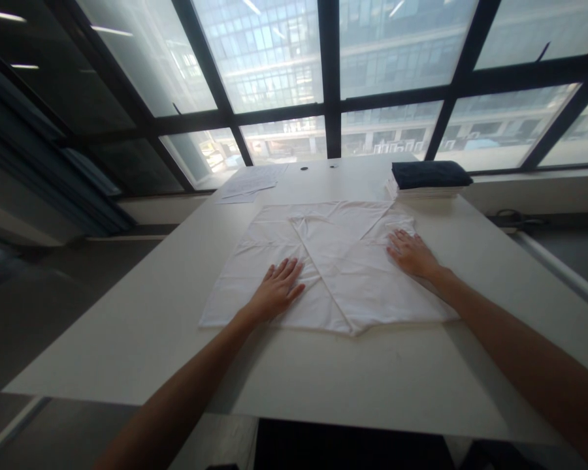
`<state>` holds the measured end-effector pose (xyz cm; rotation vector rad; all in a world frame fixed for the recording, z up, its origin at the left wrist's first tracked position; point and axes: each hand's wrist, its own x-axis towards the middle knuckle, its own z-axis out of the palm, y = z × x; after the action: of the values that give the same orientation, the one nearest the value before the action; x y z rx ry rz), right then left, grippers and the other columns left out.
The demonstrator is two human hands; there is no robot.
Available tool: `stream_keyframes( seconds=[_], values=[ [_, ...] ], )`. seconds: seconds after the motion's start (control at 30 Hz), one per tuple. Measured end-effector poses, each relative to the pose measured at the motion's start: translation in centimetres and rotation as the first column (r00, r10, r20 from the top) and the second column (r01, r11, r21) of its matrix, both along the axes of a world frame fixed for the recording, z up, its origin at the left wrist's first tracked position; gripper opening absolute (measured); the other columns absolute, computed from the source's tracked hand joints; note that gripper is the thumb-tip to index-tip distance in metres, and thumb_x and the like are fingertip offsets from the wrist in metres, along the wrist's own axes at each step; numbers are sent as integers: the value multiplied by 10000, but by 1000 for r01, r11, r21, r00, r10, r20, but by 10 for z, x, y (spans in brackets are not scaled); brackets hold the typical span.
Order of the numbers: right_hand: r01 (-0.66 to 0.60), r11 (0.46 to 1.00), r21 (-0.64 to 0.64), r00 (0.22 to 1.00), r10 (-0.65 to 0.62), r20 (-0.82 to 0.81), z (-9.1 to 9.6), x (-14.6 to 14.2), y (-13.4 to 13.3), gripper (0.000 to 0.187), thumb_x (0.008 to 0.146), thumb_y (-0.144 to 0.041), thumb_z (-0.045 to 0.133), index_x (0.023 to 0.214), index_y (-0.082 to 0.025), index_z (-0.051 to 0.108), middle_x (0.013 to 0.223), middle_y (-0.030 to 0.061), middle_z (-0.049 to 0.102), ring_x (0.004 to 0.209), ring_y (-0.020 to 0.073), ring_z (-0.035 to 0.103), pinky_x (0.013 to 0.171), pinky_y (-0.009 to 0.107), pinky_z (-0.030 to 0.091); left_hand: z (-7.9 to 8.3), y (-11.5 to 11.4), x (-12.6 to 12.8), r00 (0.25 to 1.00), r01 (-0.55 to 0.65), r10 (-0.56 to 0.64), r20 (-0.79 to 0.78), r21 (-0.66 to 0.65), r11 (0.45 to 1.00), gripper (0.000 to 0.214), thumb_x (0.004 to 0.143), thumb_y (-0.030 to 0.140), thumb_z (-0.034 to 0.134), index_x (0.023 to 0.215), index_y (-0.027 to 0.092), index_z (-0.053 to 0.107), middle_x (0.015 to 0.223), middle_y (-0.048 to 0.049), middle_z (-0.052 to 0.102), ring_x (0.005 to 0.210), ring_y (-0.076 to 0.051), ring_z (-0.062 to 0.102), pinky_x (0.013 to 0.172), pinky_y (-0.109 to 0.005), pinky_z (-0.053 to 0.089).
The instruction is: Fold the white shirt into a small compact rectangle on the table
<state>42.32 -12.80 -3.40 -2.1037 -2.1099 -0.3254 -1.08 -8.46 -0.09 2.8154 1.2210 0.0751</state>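
A white cloth garment (333,261) lies spread on the white table, with one panel folded diagonally over another. Its surface shows creases and a long slanting edge down the middle. My left hand (277,289) rests palm down on the left part of the fabric, fingers stretched out and slightly spread. On the right part of the cloth, near its right edge, my right hand (412,254) also lies flat with its fingers extended. Neither hand grips anything. The palms hide the fabric beneath them.
The white table (147,326) reaches toward large dark-framed windows. A dark folded cloth (430,175) tops a stack of white folded cloth (427,192) at the back right. Papers (252,183) lie at the back left. A small dark disc (304,168) is near the far edge.
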Motion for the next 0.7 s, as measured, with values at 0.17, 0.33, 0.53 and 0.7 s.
stream_keyframes(
  seconds=[0.17,0.33,0.53,0.7],
  values=[
    [-1,1000,5,999,1,-40,-3,1,1,574,1041,-377,306,1476,-57,500,1573,218,433,1484,336,364,1180,588,310,-4,0,1,1000,-11,12,-8,9,1000,652,1066,566,250,1633,245,230,1694,-63,172,1574,-266,113,1257,-542,134],
    [-1,998,65,978,14,-206,-2,6,4,586,1019,-378,338,1504,-74,462,1545,210,478,1460,340,410,1181,588,324,3,2,-9,994,52,-50,92,-22,998,660,1062,561,285,1631,229,240,1698,-83,174,1574,-253,127,1261,-505,163],
    [-137,971,198,890,208,-405,7,14,-3,574,967,-371,441,1472,-109,512,1509,197,527,1434,332,455,1188,536,365,9,4,-76,991,85,-82,108,-19,996,606,1063,552,298,1618,309,279,1696,-59,196,1570,-277,152,1250,-548,154],
    [-243,935,260,833,338,-437,22,2,-30,459,966,-369,499,1378,-205,619,1440,144,606,1386,323,513,1164,566,399,8,3,-161,990,-82,71,121,84,993,623,1040,573,345,1585,273,379,1655,-103,319,1527,-331,288,1222,-560,254]
  ],
)
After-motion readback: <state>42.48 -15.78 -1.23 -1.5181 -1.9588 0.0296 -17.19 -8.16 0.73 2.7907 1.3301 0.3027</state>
